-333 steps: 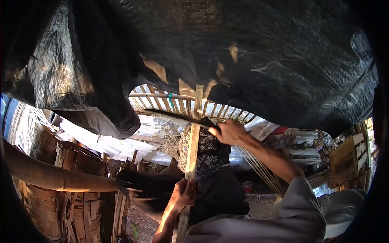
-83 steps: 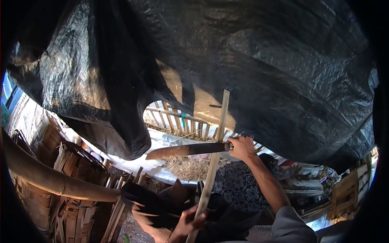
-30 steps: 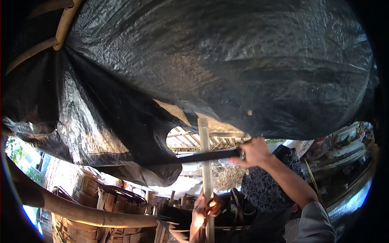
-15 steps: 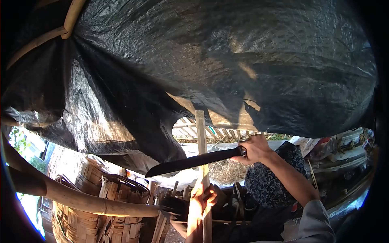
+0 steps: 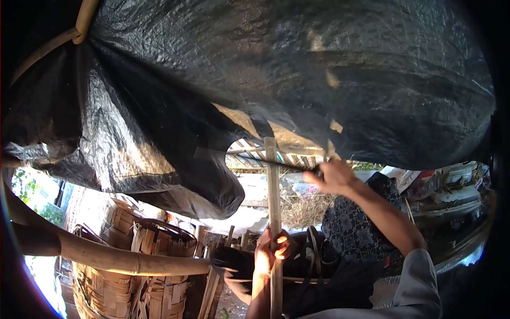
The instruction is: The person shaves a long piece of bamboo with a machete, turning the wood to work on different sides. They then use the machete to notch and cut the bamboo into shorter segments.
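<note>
My left hand (image 5: 270, 252) is closed around the lower part of an upright, flat wooden strip (image 5: 274, 202), its fingers wrapped round the front. My right hand (image 5: 333, 176) grips the handle of a machete (image 5: 291, 166), which is smeared by motion. The dark blade points left at the level of the strip's upper end and crosses it in this view. Below the right forearm lies a dark patterned cloth (image 5: 355, 220).
A black plastic sheet (image 5: 329, 69) hangs low overhead, its lower edge near the strip's top. Woven bamboo baskets (image 5: 106, 271) stand at the left behind a thick bamboo pole (image 5: 127, 261). Dry straw (image 5: 304, 211) lies behind the strip.
My right hand has raised the machete from the middle of the strip to near its upper end. My left hand still holds the strip, which has shifted slightly right in view.
</note>
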{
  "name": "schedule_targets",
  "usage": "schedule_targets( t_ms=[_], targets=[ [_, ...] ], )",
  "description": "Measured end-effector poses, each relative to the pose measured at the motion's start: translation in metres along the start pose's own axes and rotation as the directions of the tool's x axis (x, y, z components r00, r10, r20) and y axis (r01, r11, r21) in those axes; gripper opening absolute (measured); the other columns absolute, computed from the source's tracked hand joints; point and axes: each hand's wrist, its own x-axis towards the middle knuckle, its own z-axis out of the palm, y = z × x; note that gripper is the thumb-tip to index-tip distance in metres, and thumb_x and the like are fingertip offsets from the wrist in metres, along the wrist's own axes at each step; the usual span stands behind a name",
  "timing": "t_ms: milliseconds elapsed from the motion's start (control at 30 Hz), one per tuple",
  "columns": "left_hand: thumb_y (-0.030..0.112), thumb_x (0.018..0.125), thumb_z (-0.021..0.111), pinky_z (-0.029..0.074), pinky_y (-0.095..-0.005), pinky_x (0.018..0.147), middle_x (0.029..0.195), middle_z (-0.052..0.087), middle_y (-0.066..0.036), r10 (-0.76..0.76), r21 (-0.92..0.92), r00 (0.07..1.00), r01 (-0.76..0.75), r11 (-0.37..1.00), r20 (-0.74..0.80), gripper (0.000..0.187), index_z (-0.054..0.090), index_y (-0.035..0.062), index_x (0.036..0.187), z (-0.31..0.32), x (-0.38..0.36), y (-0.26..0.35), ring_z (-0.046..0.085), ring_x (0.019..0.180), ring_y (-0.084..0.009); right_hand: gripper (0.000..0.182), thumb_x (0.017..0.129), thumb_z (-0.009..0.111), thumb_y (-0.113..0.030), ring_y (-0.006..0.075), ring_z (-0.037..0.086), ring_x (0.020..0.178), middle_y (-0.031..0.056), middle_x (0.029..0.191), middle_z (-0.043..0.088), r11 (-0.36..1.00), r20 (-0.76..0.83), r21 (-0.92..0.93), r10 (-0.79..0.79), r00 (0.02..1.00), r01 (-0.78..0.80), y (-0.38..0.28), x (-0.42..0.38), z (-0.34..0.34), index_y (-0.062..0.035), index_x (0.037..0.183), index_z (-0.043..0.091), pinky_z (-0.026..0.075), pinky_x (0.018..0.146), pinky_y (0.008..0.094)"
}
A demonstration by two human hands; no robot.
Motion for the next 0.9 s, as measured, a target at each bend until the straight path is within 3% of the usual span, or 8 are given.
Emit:
schedule_targets(
  t_ms=[133, 300, 433, 500, 567, 700, 767, 900],
  targets=[
    [0.030, 0.097, 0.041, 0.032, -0.0226, 0.043, 0.071, 0.040, -0.003, 0.154, 0.208, 0.975, -0.119, 0.971, -0.159, 0.024, 0.047, 0.0076, 0.092, 0.019, 0.007, -0.001, 0.038, 0.049, -0.0100, 0.068, 0.078, 0.039, -0.075, 0.0064, 0.030, 0.037, -0.0069, 0.046, 0.034, 0.741, 0.010, -0.440, -0.560, 0.828, 0.507, -0.005, -0.025, 0.021, -0.0117, 0.069, 0.061, 0.025, 0.031, 0.0275],
    [0.035, 0.094, 0.049, 0.034, -0.0210, 0.044, 0.071, 0.041, 0.003, 0.180, 0.379, 0.972, -0.113, 0.919, -0.148, 0.028, 0.052, 0.0072, 0.096, 0.015, -0.007, -0.024, 0.037, 0.051, -0.0045, 0.067, 0.082, 0.031, -0.073, 0.0055, 0.023, 0.035, -0.0071, 0.044, 0.030, 0.992, -0.008, -0.096, 0.081, 0.997, -0.081, -0.003, 0.008, 0.004, -0.0141, 0.052, 0.040, 0.021, 0.030, 0.0275],
    [0.038, 0.091, 0.054, 0.034, -0.0187, 0.045, 0.068, 0.041, 0.005, 0.225, 0.527, 0.967, -0.130, 0.840, -0.119, 0.034, 0.054, 0.0086, 0.108, 0.028, -0.001, -0.024, 0.040, 0.053, -0.0034, 0.071, 0.083, 0.034, -0.072, 0.0069, 0.025, 0.035, -0.0056, 0.044, 0.032, 0.999, 0.100, 0.021, 0.022, 0.995, -0.024, -0.012, -0.018, -0.004, -0.0079, 0.057, 0.051, 0.023, 0.029, 0.0293],
    [0.037, 0.091, 0.054, 0.033, -0.0186, 0.045, 0.067, 0.039, 0.005, 0.266, 0.576, 0.958, -0.155, 0.802, -0.111, 0.045, 0.048, 0.0078, 0.125, 0.032, -0.001, -0.018, 0.038, 0.053, -0.0027, 0.072, 0.079, 0.037, -0.074, 0.0089, 0.034, 0.035, -0.0033, 0.043, 0.035, 0.897, -0.088, -0.192, -0.419, 0.904, 0.397, -0.005, -0.022, 0.014, -0.0072, 0.065, 0.059, 0.032, 0.032, 0.0303],
    [0.035, 0.091, 0.053, 0.032, -0.0188, 0.045, 0.067, 0.038, 0.006, 0.276, 0.620, 0.951, -0.133, 0.773, -0.139, 0.048, 0.044, 0.0084, 0.130, 0.032, -0.008, -0.020, 0.036, 0.052, -0.0026, 0.073, 0.077, 0.037, -0.077, 0.0099, 0.036, 0.035, -0.0031, 0.042, 0.036, 0.806, -0.015, -0.483, -0.398, 0.917, 0.342, -0.004, -0.018, 0.011, -0.0087, 0.062, 0.058, 0.035, 0.033, 0.0300],
    [0.031, 0.093, 0.051, 0.030, -0.0190, 0.045, 0.064, 0.036, 0.007, 0.297, 0.688, 0.939, -0.102, 0.719, -0.171, 0.053, 0.035, 0.0086, 0.138, 0.036, -0.035, -0.024, 0.033, 0.051, -0.0021, 0.079, 0.079, 0.020, -0.079, 0.0093, 0.042, 0.039, -0.0027, 0.045, 0.038, 0.981, -0.046, 0.085, 0.179, 0.983, -0.175, 0.012, 0.015, 0.001, -0.0093, 0.054, 0.050, 0.039, 0.038, 0.0299],
    [0.028, 0.094, 0.050, 0.029, -0.0169, 0.044, 0.060, 0.037, 0.009, 0.430, 0.833, 0.902, -0.257, 0.491, 0.025, 0.051, 0.036, 0.0072, 0.138, 0.046, -0.039, -0.026, 0.033, 0.049, -0.0009, 0.080, 0.080, 0.020, -0.078, 0.0107, 0.046, 0.041, -0.0012, 0.046, 0.041, 0.984, -0.106, 0.005, 0.179, 0.978, -0.179, 0.026, 0.016, 0.013, -0.0083, 0.055, 0.051, 0.040, 0.040, 0.0310],
    [0.019, 0.091, 0.056, 0.032, -0.0182, 0.047, 0.060, 0.043, 0.005, 0.424, 0.731, 0.906, -0.292, 0.616, 0.005, 0.054, 0.034, 0.0055, 0.138, 0.067, -0.021, 0.002, 0.037, 0.052, -0.0026, 0.077, 0.081, 0.027, -0.075, 0.0179, 0.058, 0.054, 0.0061, 0.055, 0.054, 0.947, -0.075, -0.322, -0.048, 0.996, 0.021, 0.003, -0.014, 0.023, -0.0066, 0.070, 0.060, 0.048, 0.049, 0.0356]
  ],
)
